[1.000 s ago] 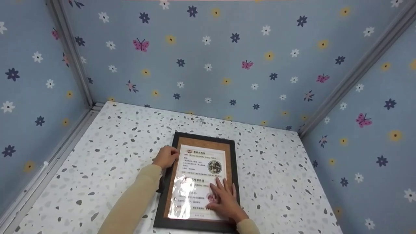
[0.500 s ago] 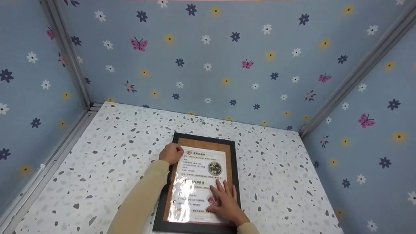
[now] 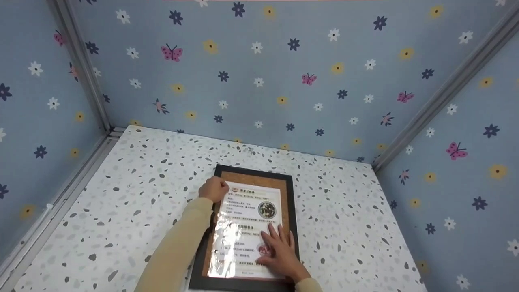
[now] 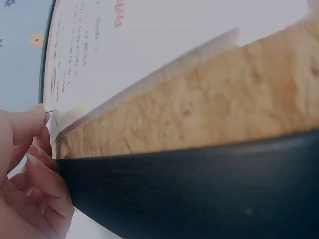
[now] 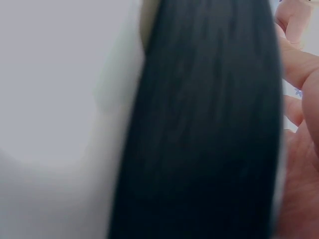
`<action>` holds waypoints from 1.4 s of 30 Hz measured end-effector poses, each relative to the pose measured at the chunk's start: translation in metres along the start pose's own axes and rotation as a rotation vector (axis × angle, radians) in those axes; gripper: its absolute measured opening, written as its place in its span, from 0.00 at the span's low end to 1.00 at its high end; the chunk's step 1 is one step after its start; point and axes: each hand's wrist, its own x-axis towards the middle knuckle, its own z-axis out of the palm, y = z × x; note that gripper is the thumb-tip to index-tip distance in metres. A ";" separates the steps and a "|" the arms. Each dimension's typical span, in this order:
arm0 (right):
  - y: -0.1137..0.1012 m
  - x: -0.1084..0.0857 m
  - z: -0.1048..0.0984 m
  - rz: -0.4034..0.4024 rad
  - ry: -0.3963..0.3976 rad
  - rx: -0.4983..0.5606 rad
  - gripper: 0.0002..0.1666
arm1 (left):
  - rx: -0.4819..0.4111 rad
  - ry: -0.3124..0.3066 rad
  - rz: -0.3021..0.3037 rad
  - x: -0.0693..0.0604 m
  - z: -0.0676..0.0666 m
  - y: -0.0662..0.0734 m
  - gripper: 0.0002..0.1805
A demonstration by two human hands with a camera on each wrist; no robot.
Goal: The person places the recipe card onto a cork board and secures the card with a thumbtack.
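Note:
A black-framed cork board point(image 3: 286, 202) lies on the speckled table in the head view, with a glossy printed sheet point(image 3: 247, 194) over most of its cork. My left hand point(image 3: 213, 190) pinches the sheet's upper left corner between thumb and fingers. Close up in the left wrist view, the left hand point(image 4: 37, 179) is at that corner, and the sheet's edge stands slightly off the cork point(image 4: 199, 99). Whether it also holds something small is unclear. My right hand point(image 3: 279, 251) rests with fingers spread on the sheet's lower right. Black frame point(image 5: 199, 119) fills much of the right wrist view.
The white speckled table point(image 3: 340, 211) extends around the board. Blue flowered panels point(image 3: 259, 73) rise at the back and both sides, joined by grey metal posts point(image 3: 438, 97). Bright glare covers the sheet's lower left.
My left hand has moved slightly right and up, from the frame's left edge onto the sheet's corner. The right hand stays pressed on the sheet. The sheet sits slightly lower than at first.

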 end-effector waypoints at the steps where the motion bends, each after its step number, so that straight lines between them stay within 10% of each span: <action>1: 0.000 0.000 0.000 -0.001 -0.001 0.000 0.54 | -0.006 -0.002 -0.002 0.000 0.000 0.000 0.10; 42: -0.001 -0.001 0.001 -0.012 0.017 0.005 0.54 | 0.033 0.077 -0.037 0.001 0.010 0.003 0.07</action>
